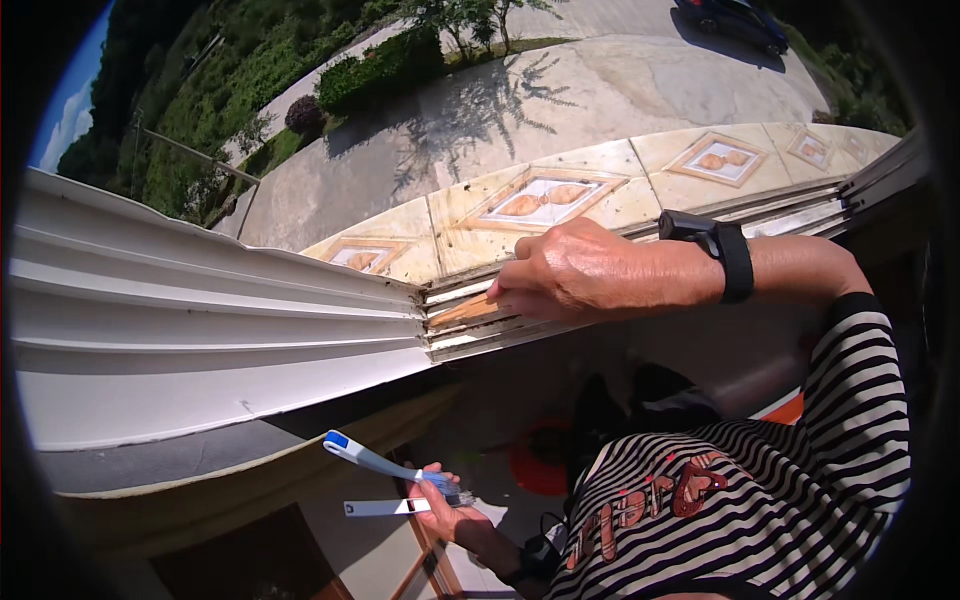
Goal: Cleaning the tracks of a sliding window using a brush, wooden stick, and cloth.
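Observation:
My right hand (pixel 570 272) is closed around a flat, tan wooden-looking strip (pixel 462 312). The strip's tapered end points left, into the corner of the dirty sliding-window track (pixel 470 343), and the hand rests over the track's rails. Lower down, my left hand (pixel 437 508) grips two cleaning brushes together. One is a blue-and-white handled brush (pixel 375 458) with bristles showing beyond the fingers. Below it, the other shows a white handle (pixel 372 508); its far end is hidden by the hand.
White ridged window frame (pixel 220 310) meets the track at the left. Beyond the track runs a tiled outer sill (pixel 440 235) with diamond patterns. Outside are a paved yard (pixel 600 85), hedges and a dark car (pixel 735 25). An orange-red round object (pixel 540 458) stands below.

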Action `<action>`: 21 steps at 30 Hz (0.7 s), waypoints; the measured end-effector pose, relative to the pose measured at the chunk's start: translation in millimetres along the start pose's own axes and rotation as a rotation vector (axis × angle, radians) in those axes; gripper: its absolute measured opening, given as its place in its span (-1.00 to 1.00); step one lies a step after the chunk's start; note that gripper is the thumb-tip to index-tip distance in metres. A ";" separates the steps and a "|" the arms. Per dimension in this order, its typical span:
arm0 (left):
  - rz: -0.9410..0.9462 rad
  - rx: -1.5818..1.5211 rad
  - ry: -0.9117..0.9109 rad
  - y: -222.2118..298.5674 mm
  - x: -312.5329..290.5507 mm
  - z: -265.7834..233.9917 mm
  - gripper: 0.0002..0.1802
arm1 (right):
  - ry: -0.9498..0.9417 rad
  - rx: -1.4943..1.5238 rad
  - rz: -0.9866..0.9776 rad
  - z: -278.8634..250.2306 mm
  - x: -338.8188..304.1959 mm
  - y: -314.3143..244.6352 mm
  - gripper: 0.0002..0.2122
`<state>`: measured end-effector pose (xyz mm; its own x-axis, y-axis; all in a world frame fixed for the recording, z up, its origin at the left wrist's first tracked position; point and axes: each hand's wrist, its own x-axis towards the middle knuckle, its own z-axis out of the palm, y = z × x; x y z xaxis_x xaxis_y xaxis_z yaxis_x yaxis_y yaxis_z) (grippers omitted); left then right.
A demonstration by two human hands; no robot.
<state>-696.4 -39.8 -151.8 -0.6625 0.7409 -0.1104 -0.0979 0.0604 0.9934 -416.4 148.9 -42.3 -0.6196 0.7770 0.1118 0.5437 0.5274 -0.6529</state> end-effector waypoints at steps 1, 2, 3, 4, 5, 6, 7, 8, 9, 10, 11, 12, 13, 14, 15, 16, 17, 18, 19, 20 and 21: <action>0.008 0.002 0.001 -0.5 0.0 0.8 -0.75 | 0.008 0.024 0.002 4.9 2.3 0.4 -0.81; 0.016 0.004 0.001 -0.9 0.0 1.9 -0.75 | 0.072 0.024 0.018 10.0 0.6 2.4 -0.81; 0.008 -0.005 0.012 -0.5 -0.5 4.4 -0.72 | 0.137 0.023 0.035 15.0 -3.0 5.3 -0.81; 0.001 -0.010 0.026 0.6 -1.0 5.9 -0.68 | 0.200 0.027 0.050 17.4 -5.1 5.9 -0.80; -0.006 -0.015 0.039 1.2 -1.2 6.4 -0.64 | 0.267 0.019 0.094 13.2 -5.9 12.0 -0.80; -0.002 -0.013 0.032 1.2 -0.7 4.5 -0.63 | 0.291 0.045 0.092 11.5 -11.4 13.2 -0.80; 0.002 -0.015 0.026 1.6 -0.6 2.3 -0.62 | 0.313 0.069 0.088 6.0 -15.0 11.1 -0.79; 0.006 -0.016 0.021 1.8 -0.7 1.2 -0.61 | 0.252 0.060 0.093 2.9 -17.3 7.6 -0.79; 0.001 -0.016 0.032 1.1 -1.2 1.9 -0.61 | 0.191 0.050 0.098 1.3 -19.4 3.0 -0.79; -0.003 -0.013 0.034 -0.2 -0.9 3.3 -0.61 | 0.136 0.042 0.109 1.5 -22.3 0.7 -0.78; -0.008 -0.009 0.037 -0.6 -0.7 4.4 -0.60 | 0.123 0.045 0.089 2.7 -22.7 0.6 -0.78; -0.011 -0.011 0.035 -0.1 -0.3 5.2 -0.60 | 0.110 0.047 0.068 4.8 -21.7 0.8 -0.78; -0.013 -0.015 0.034 0.5 -0.2 6.7 -0.61 | 0.095 0.047 0.047 6.6 -20.3 1.2 -0.77; -0.016 -0.019 0.032 1.1 -0.2 7.8 -0.61 | 0.089 0.074 0.022 11.2 -16.7 1.7 -0.78; -0.016 -0.019 0.019 1.9 -0.3 8.6 -0.66 | 0.078 0.058 0.013 13.4 -14.7 1.2 -0.78; -0.017 -0.018 0.006 2.4 -0.1 8.7 -0.71 | 0.066 0.043 0.006 15.0 -10.4 -1.2 -0.78; -0.019 -0.017 -0.008 2.8 0.1 9.0 -0.75 | 0.054 0.028 -0.001 16.0 -7.2 -2.6 -0.78; -0.020 -0.012 -0.005 2.9 -0.1 9.7 -0.75 | 0.097 -0.004 -0.015 16.7 -5.1 -0.6 -0.79; -0.019 -0.009 0.002 3.0 -0.9 10.0 -0.75 | 0.130 -0.007 0.009 15.1 -5.4 1.1 -0.79; -0.018 -0.005 0.009 3.2 -1.2 10.1 -0.75 | 0.164 -0.010 0.034 12.4 -7.8 3.3 -0.79; -0.017 -0.001 0.016 3.9 -0.9 9.5 -0.75 | 0.198 -0.014 0.060 9.6 -10.8 4.9 -0.79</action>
<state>-689.1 -33.9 -147.5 -0.6726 0.7289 -0.1282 -0.1103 0.0726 0.9912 -412.5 139.9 -53.9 -0.4634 0.8588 0.2186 0.5849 0.4817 -0.6526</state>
